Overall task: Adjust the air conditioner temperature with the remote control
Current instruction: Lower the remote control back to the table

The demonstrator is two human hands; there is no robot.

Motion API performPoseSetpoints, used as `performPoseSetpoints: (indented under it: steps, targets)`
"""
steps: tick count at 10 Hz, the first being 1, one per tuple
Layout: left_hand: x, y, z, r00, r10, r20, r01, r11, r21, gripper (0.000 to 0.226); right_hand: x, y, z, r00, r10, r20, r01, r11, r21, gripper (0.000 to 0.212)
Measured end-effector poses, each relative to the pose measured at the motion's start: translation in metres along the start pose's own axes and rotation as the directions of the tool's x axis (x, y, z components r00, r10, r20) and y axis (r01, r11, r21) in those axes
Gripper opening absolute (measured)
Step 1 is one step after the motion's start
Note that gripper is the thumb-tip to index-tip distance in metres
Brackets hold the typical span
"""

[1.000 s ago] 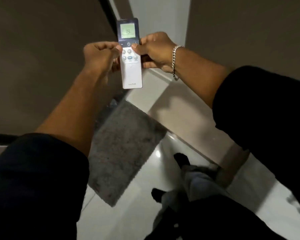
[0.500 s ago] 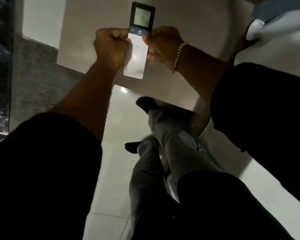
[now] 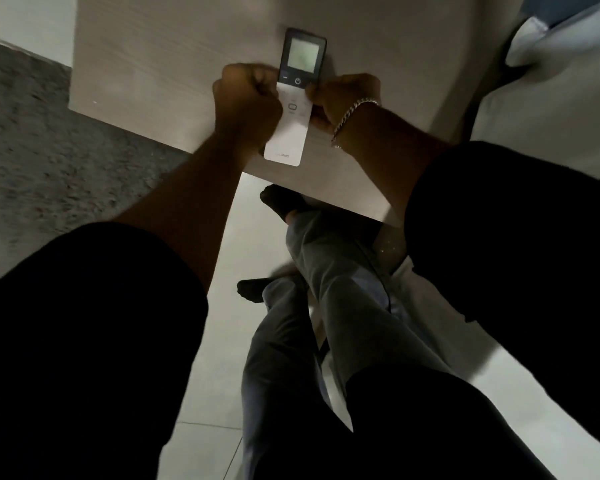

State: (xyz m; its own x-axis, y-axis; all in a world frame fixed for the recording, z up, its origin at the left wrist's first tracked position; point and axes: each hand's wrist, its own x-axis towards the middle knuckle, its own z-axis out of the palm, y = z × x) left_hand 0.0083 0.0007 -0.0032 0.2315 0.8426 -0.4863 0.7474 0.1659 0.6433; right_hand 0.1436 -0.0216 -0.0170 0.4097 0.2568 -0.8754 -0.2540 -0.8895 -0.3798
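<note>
A: Near field first. Count?

B: Two black sleeves (image 3: 84, 341), matte and broad, filling the lower corners. Two legs (image 3: 326, 306) in grey trousers, crossed, ending in two dark socks (image 3: 281, 202). Floor (image 3: 201, 393) under them is glossy pale tile, one grout line visible.

A: Free room?

B: A strip of bare tile runs between the left forearm and the legs. Left of it lies one grey rug (image 3: 49, 150), coarse, speckled pile, its edge meeting the desk (image 3: 153, 81).

A: Desk?

B: Pale, faint wood grain, flat. Its near edge runs diagonally from upper left to lower right, passing above the forward sock. Bare surface left of the hands. At right, a pale bed (image 3: 551, 98), soft rounded edge, with a dark gap between it and the desk.

A: Hands?

B: Left hand (image 3: 246, 98) is clenched on the left edge of the remote (image 3: 291, 109); right hand (image 3: 343, 98) grips its right edge, thumb on the face. One metal chain bracelet (image 3: 350, 116) on the right wrist.

A: Remote itself?

B: One, slim rectangle: white lower body, black top with a lit greenish screen; digits too blurred to read. It is over the desk, between both hands; touching the surface or not, cannot tell.
</note>
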Motion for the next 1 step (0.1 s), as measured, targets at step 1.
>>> performPoseSetpoints:
  steps: [1]
  targets:
    - [-0.0072, 0.0038, -0.0049, 0.999, -0.039, -0.025, 0.037, 0.998, -0.056, 0.029, -0.0033, -0.0016, 0.0003, 0.998, -0.012, -0.057, 0.011, 1.0, -0.022, 0.022]
